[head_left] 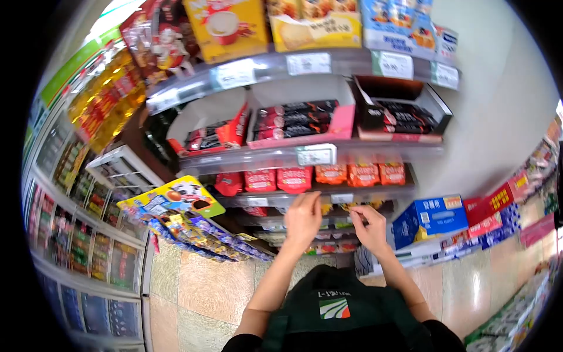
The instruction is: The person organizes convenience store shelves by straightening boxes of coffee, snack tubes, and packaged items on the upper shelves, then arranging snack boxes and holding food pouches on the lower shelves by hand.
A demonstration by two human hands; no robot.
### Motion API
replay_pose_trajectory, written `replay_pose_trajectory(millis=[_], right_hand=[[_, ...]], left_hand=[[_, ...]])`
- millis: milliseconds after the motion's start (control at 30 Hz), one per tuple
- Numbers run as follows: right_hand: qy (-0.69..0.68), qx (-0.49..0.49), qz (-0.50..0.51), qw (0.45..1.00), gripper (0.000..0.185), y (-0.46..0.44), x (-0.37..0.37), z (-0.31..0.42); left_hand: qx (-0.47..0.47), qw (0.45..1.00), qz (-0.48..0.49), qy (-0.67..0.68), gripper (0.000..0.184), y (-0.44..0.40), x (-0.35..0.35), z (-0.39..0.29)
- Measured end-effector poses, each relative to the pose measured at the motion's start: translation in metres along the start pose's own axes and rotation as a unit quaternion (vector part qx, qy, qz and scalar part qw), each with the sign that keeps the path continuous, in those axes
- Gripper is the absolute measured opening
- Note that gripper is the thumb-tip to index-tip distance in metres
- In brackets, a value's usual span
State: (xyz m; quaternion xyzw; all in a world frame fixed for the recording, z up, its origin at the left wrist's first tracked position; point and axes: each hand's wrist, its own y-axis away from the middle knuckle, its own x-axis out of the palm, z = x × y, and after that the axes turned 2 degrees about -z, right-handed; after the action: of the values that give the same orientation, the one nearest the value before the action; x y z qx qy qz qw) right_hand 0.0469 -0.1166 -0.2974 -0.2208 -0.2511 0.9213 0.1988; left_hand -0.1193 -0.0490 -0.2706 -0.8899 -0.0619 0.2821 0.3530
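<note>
My left hand (pixel 304 218) is raised before the lower shelves, its fingers curled together. It is nearest a row of red packs (pixel 294 179); whether it touches the shelf edge I cannot tell. To its right, my right hand (pixel 369 227) is held with thumb and fingertips drawn together, below the orange packs (pixel 363 175). Anything in either grip is too small or hidden to make out. Both hands partly cover the lower shelf rows. Price labels (pixel 342 199) line the shelf edge (pixel 384 192) just above the hands.
Boxes of dark sticks (pixel 299 120) occupy the shelf above. A hanging snack display (pixel 199 220) juts out at left, near glass-door coolers (pixel 88 246). At right, a blue carton (pixel 431 222) stands beside stacked goods. Tiled floor (pixel 199 276) shows below.
</note>
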Motion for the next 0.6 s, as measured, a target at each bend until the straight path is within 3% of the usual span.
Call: replay_pose_trajectory(millis=[200, 367, 500, 600], right_hand=[[-0.02, -0.001, 0.025, 0.999, 0.01, -0.001, 0.014, 0.002], [-0.041, 0.069, 0.02, 0.997, 0.01, 0.021, 0.009, -0.013], [-0.017, 0.05, -0.029, 0.998, 0.01, 0.004, -0.002, -0.012], [0.078, -0.049, -0.155, 0.984, 0.012, -0.03, -0.024, -0.019]], left_hand=[[-0.03, 1.0, 0.005, 0.008, 0.013, -0.003, 0.006, -0.011], [-0.054, 0.997, 0.047, 0.023, 0.014, 0.024, 0.013, 0.0], [-0.045, 0.998, 0.033, 0.035, 0.013, 0.015, 0.025, -0.007], [-0.019, 0.997, 0.039, 0.07, 0.012, -0.007, 0.039, -0.022]])
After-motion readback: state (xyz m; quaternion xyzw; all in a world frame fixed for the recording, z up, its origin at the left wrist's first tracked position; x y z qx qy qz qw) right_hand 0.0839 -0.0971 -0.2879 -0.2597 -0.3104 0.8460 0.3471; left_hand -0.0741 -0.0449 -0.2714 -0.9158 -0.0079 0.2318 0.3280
